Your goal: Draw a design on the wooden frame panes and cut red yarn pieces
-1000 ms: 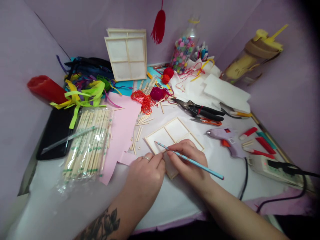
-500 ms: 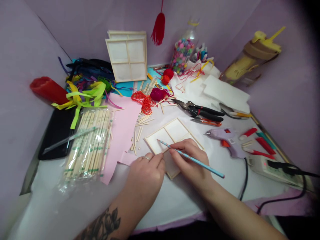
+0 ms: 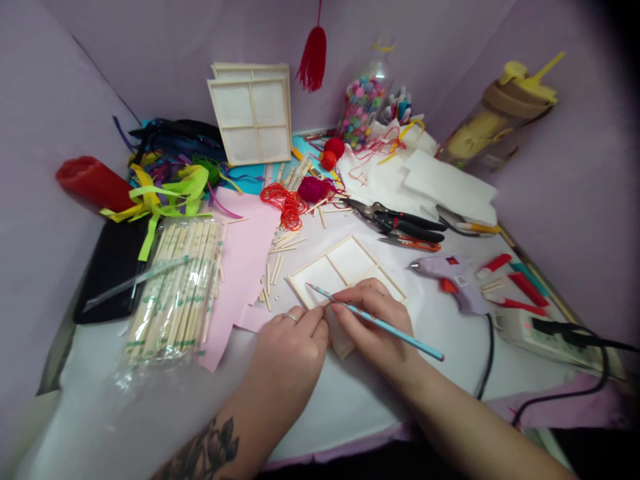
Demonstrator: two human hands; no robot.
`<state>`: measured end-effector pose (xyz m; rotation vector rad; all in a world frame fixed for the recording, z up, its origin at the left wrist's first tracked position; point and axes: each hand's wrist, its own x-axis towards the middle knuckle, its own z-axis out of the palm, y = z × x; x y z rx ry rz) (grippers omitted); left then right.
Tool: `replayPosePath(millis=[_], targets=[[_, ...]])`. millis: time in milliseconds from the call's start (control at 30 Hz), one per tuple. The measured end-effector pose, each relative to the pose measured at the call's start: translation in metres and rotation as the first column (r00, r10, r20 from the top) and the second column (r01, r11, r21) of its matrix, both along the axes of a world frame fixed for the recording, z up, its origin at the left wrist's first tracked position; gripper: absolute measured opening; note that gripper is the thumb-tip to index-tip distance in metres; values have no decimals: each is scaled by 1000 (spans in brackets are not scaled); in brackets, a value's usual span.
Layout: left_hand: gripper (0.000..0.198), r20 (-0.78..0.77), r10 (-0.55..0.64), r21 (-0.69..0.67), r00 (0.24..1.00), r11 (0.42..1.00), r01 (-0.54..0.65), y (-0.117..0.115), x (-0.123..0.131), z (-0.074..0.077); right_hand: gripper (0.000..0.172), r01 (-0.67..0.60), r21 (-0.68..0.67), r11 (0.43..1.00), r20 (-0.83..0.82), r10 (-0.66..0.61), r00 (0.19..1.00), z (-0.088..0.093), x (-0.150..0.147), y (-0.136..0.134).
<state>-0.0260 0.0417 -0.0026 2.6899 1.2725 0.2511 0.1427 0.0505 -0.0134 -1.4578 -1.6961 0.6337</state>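
Bench [image 3: 363,407] carries pink paper [image 3: 245,240] left of its centre. Right of the paper, between bench centre and front edge, a frame [image 3: 341,269] lies flat, one corner toward that edge. The left hand [image 3: 290,350], fingers bent, rests on the frame's near left side; whether it grips cannot be told. The right hand [image 3: 375,323] grips a pencil [image 3: 407,339], tip over the frame's left quarter. Short sticks [image 3: 279,270] lie near its left corner.

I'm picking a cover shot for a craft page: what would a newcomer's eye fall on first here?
Probably the blue pencil in the right hand, slanting over the framed white panel near the middle. Next comes the red tassel hanging at the top centre, with the bottle of colourful balls to its lower right.
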Motion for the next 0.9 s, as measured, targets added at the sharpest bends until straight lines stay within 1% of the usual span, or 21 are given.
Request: replayPosePath(millis=[67,200,233,400,567,700,767,900], targets=[[15,1,3,7,1000,1000,-3,0,0,0,8,-25,5,1000,6,25,1000,-1,0,0],[12,-7,3,20,1000,1000,-3,0,-1,0,9,60,-14,998,8,-60,998,-1,1,1],[12,-11,1,20,1000,1000,-1,0,-1,0,9,64,-17,998,5,-64,998,-1,1,1],[15,-23,-13,17,1000,1000,14,-1,-1,0,9,-16,17,1000,-12,17,1000,0,-2,1],[13,-6,10,19,1000,1000,-9,-1,0,-1,9,53,11,999,9,-53,999,0,0,2],[16,-3,2,28,1000,1000,-2,-1,0,-1,9,-14,24,1000,-2,14,1000,0,-1,2],[15,-5,0,20,1000,1000,0,-1,0,0,9,-24,26,999,8,24,1000,0,-1,2],[10,-3,9,6,1000,1000,-9,-1,0,1,8,54,31,998,28,-54,998,0,2,3]])
